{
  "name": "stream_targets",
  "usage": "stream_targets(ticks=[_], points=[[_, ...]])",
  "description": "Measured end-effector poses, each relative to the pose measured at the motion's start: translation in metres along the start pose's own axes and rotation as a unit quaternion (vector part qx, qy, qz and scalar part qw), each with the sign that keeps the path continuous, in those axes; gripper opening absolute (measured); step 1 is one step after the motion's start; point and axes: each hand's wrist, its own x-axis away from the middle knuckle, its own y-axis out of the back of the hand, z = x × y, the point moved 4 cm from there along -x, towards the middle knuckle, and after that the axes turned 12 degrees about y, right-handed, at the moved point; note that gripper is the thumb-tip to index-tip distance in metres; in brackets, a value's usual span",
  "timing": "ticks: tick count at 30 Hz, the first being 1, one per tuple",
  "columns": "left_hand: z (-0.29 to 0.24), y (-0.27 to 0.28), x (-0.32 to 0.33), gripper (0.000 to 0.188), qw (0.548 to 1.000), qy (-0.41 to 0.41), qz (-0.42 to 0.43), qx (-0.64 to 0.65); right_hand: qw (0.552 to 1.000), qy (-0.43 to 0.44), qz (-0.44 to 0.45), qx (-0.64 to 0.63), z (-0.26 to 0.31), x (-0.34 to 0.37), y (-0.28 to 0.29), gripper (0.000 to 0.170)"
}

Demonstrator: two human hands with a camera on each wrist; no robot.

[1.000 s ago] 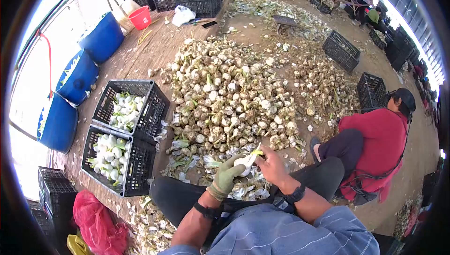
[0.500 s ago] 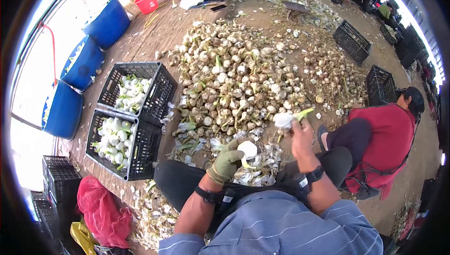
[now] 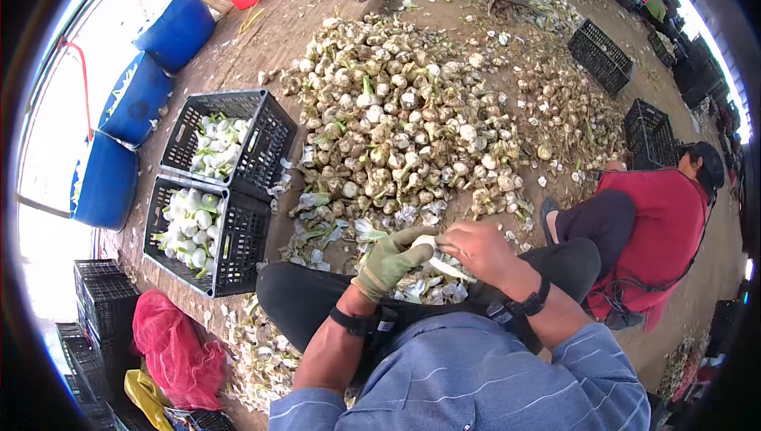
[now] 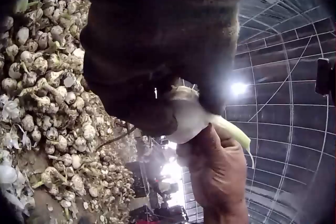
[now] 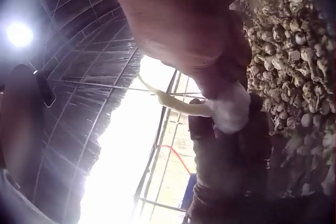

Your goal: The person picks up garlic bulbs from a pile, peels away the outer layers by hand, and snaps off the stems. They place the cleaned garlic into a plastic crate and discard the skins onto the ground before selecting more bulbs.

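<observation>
In the head view, the gloved left hand (image 3: pixel 388 261) grips a white garlic bulb (image 5: pixel 231 109) over the person's lap. The bare right hand (image 3: pixel 487 257) meets it from the right, its thumb and fingers pinching at the bulb. A pale green stem (image 4: pixel 233 132) sticks out from the bulb beside the right thumb in the left wrist view. The fingers cover much of the bulb. Beyond the hands spreads a big heap of unpeeled garlic (image 3: pixel 396 130).
Two black crates hold cleaned garlic on the left, the nearer crate (image 3: pixel 246 245) beside the left knee. Blue barrels (image 3: pixel 107 181) line the wall. Loose skins (image 3: pixel 261 360) litter the floor. Close by on the right sits a person in red (image 3: pixel 654 233).
Half a second ago the right hand was out to the right with a clump of white skin and green leaf. It has let that go and come back to the bulb in the left hand.
</observation>
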Motion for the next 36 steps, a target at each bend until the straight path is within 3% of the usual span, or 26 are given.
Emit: stream_targets(ticks=[5,6,9,12,15,16,17,19,20,22,25,28,31,32,36], points=[[0.014,0.005,-0.007,0.042,0.997,-0.021,-0.001,-0.077,0.993,0.007,0.087,0.081,-0.002,0.009,-0.009,0.015],[0.011,0.004,-0.008,0.041,0.993,-0.059,-0.003,-0.099,0.991,-0.003,0.097,0.096,-0.001,0.009,-0.009,0.015],[0.009,0.005,-0.010,0.048,0.996,-0.002,0.022,-0.084,0.994,-0.075,0.067,0.032,-0.008,0.009,-0.009,0.019],[-0.001,-0.005,-0.007,0.059,0.996,0.006,0.019,0.089,0.986,-0.142,-0.065,-0.055,-0.023,0.014,0.000,0.019],[-0.008,-0.012,-0.008,0.067,0.993,-0.099,-0.059,0.033,0.959,-0.251,-0.107,-0.074,-0.027,0.023,-0.018,0.019],[-0.004,-0.008,-0.010,0.063,0.993,-0.071,-0.088,0.037,0.953,-0.277,-0.082,-0.095,-0.014,0.019,-0.016,0.018],[-0.003,-0.006,-0.010,0.062,0.992,-0.080,-0.092,0.020,0.960,-0.253,-0.084,-0.090,-0.012,0.020,-0.024,0.021],[-0.001,-0.002,-0.011,0.061,0.990,-0.099,-0.103,-0.013,0.940,-0.292,-0.072,-0.159,-0.014,0.021,-0.029,0.020],[0.004,0.000,-0.014,0.065,0.988,-0.133,-0.082,-0.007,0.941,-0.291,-0.081,-0.152,-0.014,0.021,-0.028,0.020],[0.001,-0.001,-0.012,0.066,0.991,-0.124,-0.042,0.018,0.944,-0.284,-0.098,-0.140,-0.019,0.022,-0.026,0.020],[0.004,-0.002,-0.011,0.068,0.991,-0.119,0.017,0.052,0.948,-0.271,-0.166,-0.027,-0.036,0.030,-0.012,0.018],[0.004,-0.002,-0.006,0.068,0.992,-0.100,0.053,0.049,0.916,-0.321,-0.184,-0.154,-0.047,0.041,-0.014,0.014],[-0.005,-0.001,-0.003,0.066,0.985,-0.170,0.002,-0.030,0.905,-0.324,-0.186,-0.206,-0.046,0.045,-0.017,0.016],[-0.003,0.002,-0.006,0.063,0.973,-0.197,-0.043,-0.113,0.901,-0.318,-0.185,-0.231,-0.044,0.045,-0.022,0.018],[-0.002,0.002,-0.006,0.060,0.981,-0.153,-0.049,-0.108,0.862,-0.295,-0.191,-0.366,-0.025,0.028,-0.036,0.024]])
